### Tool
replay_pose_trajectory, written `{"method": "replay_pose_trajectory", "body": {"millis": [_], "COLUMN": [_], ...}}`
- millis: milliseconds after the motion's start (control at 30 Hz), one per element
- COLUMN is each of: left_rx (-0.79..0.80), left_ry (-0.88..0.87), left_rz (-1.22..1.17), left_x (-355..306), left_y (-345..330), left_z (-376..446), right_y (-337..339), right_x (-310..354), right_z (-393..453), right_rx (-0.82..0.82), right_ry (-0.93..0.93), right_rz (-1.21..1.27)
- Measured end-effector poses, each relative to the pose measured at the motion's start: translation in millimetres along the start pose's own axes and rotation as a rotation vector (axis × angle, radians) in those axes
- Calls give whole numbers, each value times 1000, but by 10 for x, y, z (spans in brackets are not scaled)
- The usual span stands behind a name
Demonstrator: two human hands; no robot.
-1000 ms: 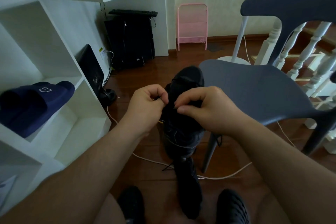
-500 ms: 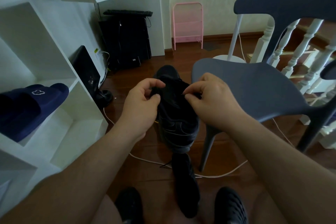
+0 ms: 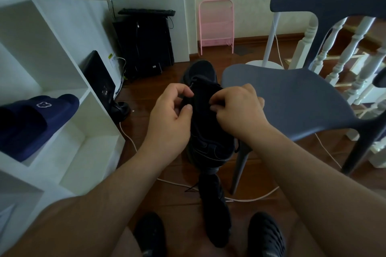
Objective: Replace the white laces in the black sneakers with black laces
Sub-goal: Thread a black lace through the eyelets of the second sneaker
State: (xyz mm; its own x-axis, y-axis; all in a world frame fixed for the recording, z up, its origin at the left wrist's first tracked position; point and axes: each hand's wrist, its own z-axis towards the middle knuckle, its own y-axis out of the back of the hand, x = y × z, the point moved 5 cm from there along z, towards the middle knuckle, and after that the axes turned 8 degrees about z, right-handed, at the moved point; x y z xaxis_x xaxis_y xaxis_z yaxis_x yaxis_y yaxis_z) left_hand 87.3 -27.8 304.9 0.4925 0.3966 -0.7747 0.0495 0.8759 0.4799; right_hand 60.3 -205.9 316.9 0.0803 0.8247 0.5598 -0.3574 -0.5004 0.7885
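A black sneaker (image 3: 205, 123) is held up in front of me, toe pointing away. My left hand (image 3: 170, 117) grips its left side, thumb and curled fingers at the lacing area. My right hand (image 3: 238, 110) pinches at the right side of the lacing, fingers curled over the tongue. The lace itself is too dark to make out against the shoe. A second black sneaker (image 3: 216, 208) lies on the wooden floor below, between my feet, with a thin black lace end (image 3: 191, 188) trailing to its left.
A grey plastic chair (image 3: 292, 98) stands close on the right. White shelving (image 3: 69, 94) with a navy slipper (image 3: 31, 119) is on the left. A white cable (image 3: 250, 199) runs across the floor. A black computer tower (image 3: 146, 44) and pink rack (image 3: 216, 25) stand behind.
Both hands have shifted up the sneaker toward its toe end; the left thumb has opened slightly away from the fingers. The view has tilted a little to the left.
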Motion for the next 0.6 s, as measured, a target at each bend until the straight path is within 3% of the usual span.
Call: {"method": "replay_pose_trajectory", "body": {"millis": [233,467,600], "left_rx": [38,5,-4], "left_ry": [2,57,50], "left_rz": [-17,7,43], "left_x": [-41,6,18], "left_y": [17,20,17], "left_z": [-22,-6,-15], "right_y": [11,-65,-115], "right_x": [-76,17,28], "right_z": [-24,-97,-89], "right_rx": [-2,98,78], "right_ry": [-86,-48,-76], "right_rz": [402,433,487]}}
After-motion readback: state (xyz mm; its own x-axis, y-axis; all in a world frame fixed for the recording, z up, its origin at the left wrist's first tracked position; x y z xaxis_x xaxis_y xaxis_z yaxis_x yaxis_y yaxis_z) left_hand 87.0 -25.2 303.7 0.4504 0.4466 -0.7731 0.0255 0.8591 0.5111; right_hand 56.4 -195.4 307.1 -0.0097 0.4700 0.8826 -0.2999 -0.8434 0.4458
